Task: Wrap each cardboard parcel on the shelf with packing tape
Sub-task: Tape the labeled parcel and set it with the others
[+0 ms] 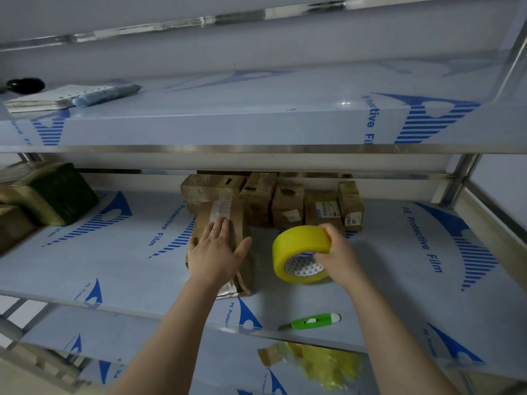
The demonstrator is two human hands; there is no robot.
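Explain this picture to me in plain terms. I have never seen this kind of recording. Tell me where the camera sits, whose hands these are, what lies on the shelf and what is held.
There is no machine here: a person wears one camera on the head, so you look forward and down along both bare arms. The left hand lies flat on a cardboard parcel on the middle shelf, which is covered in blue-printed protective film. The right hand grips a roll of yellow packing tape. Behind it more parcels stand in a row, and a green utility knife lies near the shelf's front edge.
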